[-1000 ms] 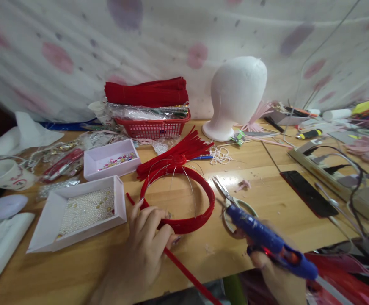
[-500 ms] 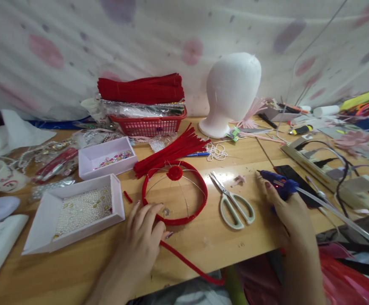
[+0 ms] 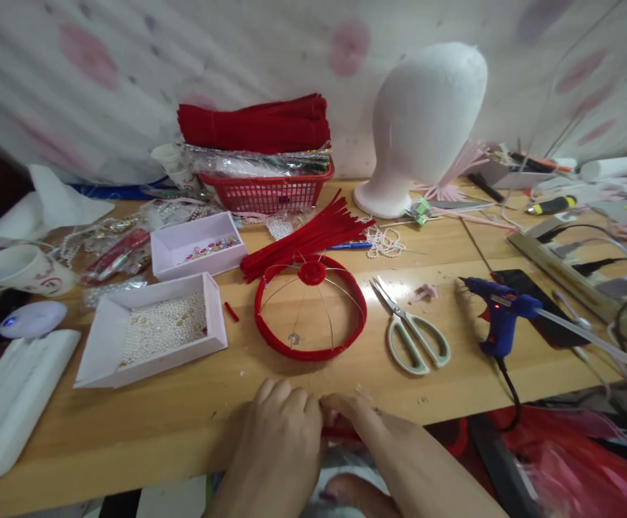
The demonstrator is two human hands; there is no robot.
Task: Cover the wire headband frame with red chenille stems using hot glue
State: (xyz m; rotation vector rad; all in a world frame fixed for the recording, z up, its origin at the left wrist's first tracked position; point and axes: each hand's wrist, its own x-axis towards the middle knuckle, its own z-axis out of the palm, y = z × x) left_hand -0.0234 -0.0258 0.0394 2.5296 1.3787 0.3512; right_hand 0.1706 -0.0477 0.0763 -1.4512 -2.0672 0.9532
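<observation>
At the front edge of the table my left hand (image 3: 278, 446) is closed, its fingers curled around one end of a red pipe cleaner (image 3: 340, 433). Close beside it, my right hand (image 3: 364, 435) grips the same pipe cleaner; most of the strip is hidden by the hands. Just beyond lies a ring of red pipe cleaner over a wire frame (image 3: 313, 354), with a red disc (image 3: 312, 272) joined by thin wires. Scissors (image 3: 413, 334) rest to its right, blades partly apart. A blue glue gun (image 3: 500, 313) lies farther right, its red light on.
Two white boxes hold beads (image 3: 95, 345) and gems (image 3: 165, 255). A bundle of red pipe cleaners (image 3: 303, 241) lies behind the ring. At the back stand a red basket (image 3: 270, 194) and a white foam head (image 3: 426, 115). A power strip (image 3: 561, 280) and phone (image 3: 540, 309) are at right.
My right hand has let go of the glue gun and come to the middle. My left hand has left the ring and moved toward the table's edge with the loose pipe cleaner.
</observation>
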